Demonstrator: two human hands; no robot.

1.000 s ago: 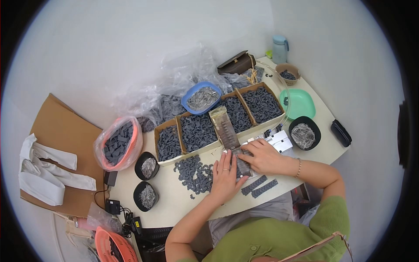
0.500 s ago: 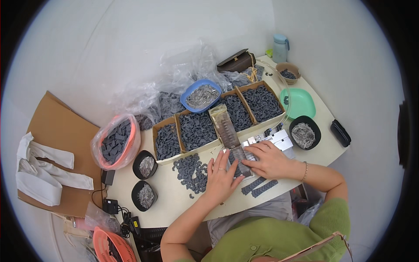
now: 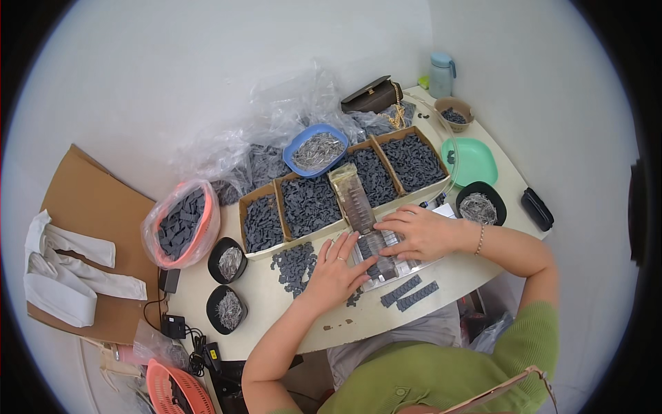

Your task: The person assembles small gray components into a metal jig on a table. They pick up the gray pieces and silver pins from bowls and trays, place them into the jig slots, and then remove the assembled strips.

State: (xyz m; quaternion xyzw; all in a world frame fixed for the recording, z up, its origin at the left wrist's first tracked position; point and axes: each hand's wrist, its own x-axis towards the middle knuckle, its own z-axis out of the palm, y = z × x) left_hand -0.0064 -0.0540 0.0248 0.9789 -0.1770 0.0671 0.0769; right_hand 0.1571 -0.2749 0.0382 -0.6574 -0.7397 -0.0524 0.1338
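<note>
1. The left hand, a smooth ring on one finger, lies with its grip loose and fingers spread, fingertips at the left side of a clear, ridged plastic slab.
2. The right hand, a beaded bracelet at its wrist, reaches over the slab's right side; I cannot tell whether its grip pinches anything.
3. The slab lies on a flat, silver metal plate near the front edge of the cream, smooth-topped desk. A second clear slab, slotted crosswise, leans back over the tray's front wall.
4. Two dark grey, notched, matt strips lie side by side between the plate and the desk's front edge.
5. Small dark grey, chip-like pieces spread left of the left hand.
6. Toward the back edge stands a brown cardboard tray, its four compartments heaped with similar grey pieces; on it rests a glossy blue plastic bowl of thin, shiny metal pins.
7. Two black, rounded bowls of pins sit near the left edge.
8. By that edge, a black adapter carries a yellow label, its print too small to read.
</note>
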